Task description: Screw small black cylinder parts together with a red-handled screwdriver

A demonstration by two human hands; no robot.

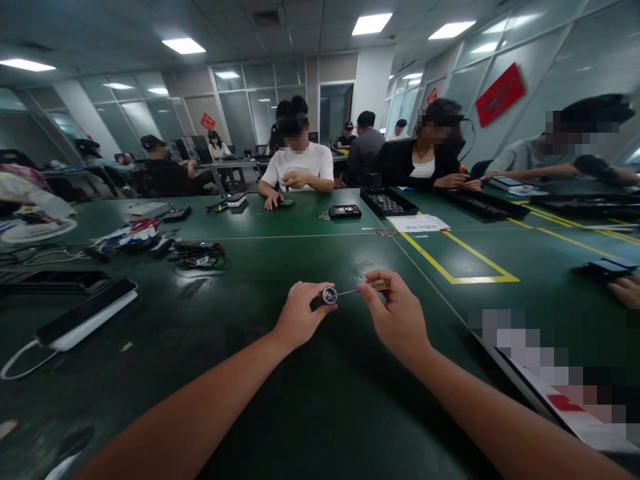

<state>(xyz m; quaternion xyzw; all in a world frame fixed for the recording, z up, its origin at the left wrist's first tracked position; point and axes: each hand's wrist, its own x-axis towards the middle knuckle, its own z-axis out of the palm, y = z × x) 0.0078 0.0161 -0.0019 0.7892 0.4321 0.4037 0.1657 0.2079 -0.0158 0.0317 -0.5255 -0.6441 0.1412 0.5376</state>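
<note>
My left hand [301, 312] is closed around a small dark cylinder [329, 295] with a bright round rim, its open end turned up and toward the right. Something pale shows inside that end, too small to make out. Between the fingertips of my right hand [399, 313] is a thin screwdriver [379, 285] with a brownish handle. Its metal shaft points left, and the tip meets the open end of the cylinder; how deep it goes I cannot tell. Both hands are held above the dark green table [320, 413].
Bundled cables [197, 255] and a black-and-white device [90, 313] lie on the left. Across the table, a person in white [300, 167] handles a small green piece. Black trays [387, 202] and yellow tape [480, 280] are farther right. A pixelated pale object [560, 387] lies near my right arm.
</note>
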